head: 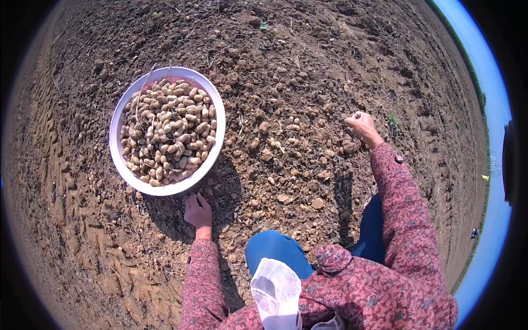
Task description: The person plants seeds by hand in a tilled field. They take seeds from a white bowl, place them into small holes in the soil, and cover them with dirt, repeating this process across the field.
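A round white basin [220, 119] with a pinkish inside stands on the soil, heaped with unshelled peanuts [169, 132] and a few dry stems. Just below its near rim, my left hand [199, 212] is at the ground in the basin's shadow, fingers curled; whether anything is between them is hidden. My right hand [363, 126] is farther out to the right, low over the soil, thumb and fingertips pinched together. A small pale brown thing shows at those fingertips, perhaps a peanut or a clod; I cannot tell which.
Loose, cloddy soil [284, 165] with dry plant bits surrounds the basin. A small green weed [392, 119] grows right of my right hand. My bent knees in blue trousers [276, 251] and a whitish mesh cloth [275, 288] are at the bottom. The field's edge and sky lie far right.
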Motion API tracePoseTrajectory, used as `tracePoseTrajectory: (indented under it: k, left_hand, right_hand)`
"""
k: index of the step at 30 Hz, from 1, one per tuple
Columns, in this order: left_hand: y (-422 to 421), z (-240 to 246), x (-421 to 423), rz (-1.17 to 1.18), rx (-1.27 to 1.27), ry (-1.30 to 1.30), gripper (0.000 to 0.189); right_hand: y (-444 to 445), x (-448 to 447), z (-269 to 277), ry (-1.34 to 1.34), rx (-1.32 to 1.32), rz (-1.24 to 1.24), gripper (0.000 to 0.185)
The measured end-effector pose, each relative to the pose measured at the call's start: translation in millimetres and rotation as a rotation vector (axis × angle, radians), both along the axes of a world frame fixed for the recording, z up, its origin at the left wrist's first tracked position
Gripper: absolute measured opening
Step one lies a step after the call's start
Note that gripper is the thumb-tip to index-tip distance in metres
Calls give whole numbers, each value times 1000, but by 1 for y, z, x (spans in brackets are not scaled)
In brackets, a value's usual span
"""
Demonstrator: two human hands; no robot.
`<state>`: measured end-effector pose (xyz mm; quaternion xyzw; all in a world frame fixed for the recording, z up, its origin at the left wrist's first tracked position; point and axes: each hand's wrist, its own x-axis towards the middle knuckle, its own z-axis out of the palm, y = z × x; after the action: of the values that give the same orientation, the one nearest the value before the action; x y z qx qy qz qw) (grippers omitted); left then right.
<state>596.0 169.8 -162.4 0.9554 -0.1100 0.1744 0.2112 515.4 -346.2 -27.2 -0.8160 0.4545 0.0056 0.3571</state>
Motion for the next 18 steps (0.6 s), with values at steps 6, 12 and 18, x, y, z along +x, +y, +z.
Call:
tracePoseTrajectory:
  k: [6, 12, 18]
  left_hand:
    - [0, 4, 4, -38, -19, -51, 10]
    - [2, 2, 6, -22, -10, -81, 9]
    - [-8, 3, 3, -7, 27, -45, 11]
  right_hand:
    - [-120, -54, 133, 139, -248, -87, 23]
    - [-144, -72, 129, 37, 87, -134, 24]
    - [-141, -40, 26, -404, 550, -602, 17]
